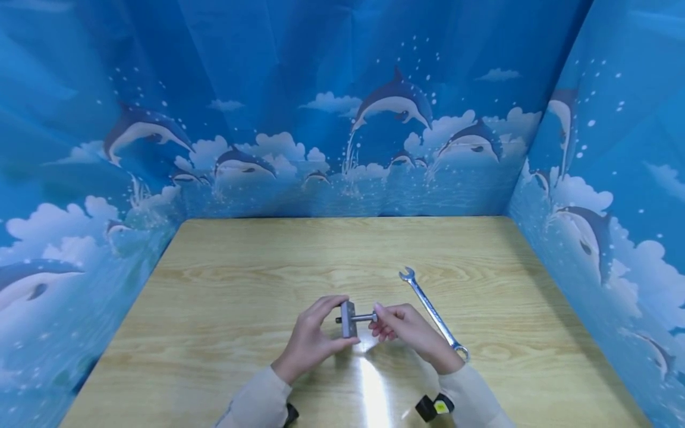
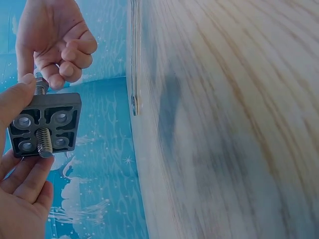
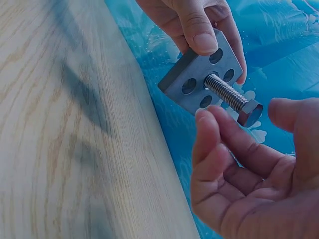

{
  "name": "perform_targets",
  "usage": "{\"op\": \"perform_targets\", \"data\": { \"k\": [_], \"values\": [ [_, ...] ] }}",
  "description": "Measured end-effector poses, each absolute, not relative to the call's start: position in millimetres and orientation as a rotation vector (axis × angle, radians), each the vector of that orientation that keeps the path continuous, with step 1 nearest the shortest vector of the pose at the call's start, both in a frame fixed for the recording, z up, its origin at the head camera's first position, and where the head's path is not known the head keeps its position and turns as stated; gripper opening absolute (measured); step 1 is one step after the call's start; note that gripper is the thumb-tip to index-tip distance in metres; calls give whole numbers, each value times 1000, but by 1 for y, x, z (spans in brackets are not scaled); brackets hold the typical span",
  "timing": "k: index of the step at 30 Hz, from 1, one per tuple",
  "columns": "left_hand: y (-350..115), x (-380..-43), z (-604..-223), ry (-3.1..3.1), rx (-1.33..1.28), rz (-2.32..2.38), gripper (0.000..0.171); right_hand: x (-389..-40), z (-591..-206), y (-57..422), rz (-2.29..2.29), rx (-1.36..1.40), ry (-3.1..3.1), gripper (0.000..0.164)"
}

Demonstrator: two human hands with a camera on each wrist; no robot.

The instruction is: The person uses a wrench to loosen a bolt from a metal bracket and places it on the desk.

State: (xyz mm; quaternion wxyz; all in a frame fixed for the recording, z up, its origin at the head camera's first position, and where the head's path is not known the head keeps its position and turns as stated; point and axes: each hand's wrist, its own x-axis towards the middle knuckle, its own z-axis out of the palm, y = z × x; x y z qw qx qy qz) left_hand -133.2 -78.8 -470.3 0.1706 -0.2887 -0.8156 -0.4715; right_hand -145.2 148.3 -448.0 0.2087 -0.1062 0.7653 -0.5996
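Observation:
My left hand (image 1: pixel 313 336) grips a square grey metal plate (image 3: pixel 199 74) by opposite edges, thumb on one and fingers on the other. Several round holes pierce it. A hex-head bolt (image 3: pixel 229 94) runs through its middle, and the threaded end sticks out of the ribbed back in the left wrist view. Around the bolt's head is my right hand (image 1: pixel 407 330), its fingers loosely bent close beside the head. In the right wrist view a gap shows between the thumb and the bolt head. Plate and bolt are held up above the table.
A combination wrench (image 1: pixel 433 312) lies slantwise on the wooden table (image 1: pixel 241 255), its ring end close to the right wrist. Blue dolphin-print sheets (image 1: pixel 299 71) stand behind the table and along its sides.

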Motion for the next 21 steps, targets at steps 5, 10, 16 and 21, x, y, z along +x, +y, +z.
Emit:
{"op": "perform_targets", "data": {
  "k": [5,10,16,21],
  "values": [
    [-78,-133,-467,-2340,-807,-1348,80,-146,-447,148,-1706,-269,2080,47],
    [-78,-132,-467,-2364,-794,-1360,80,-146,-447,149,-1721,-294,2078,36],
    [-78,-132,-467,-2369,-791,-1361,79,-146,-448,151,-1757,-342,2108,32],
    [-79,-132,-469,-2343,-804,-1355,79,-144,-447,151,-1749,-391,2168,37]
  ]
}}
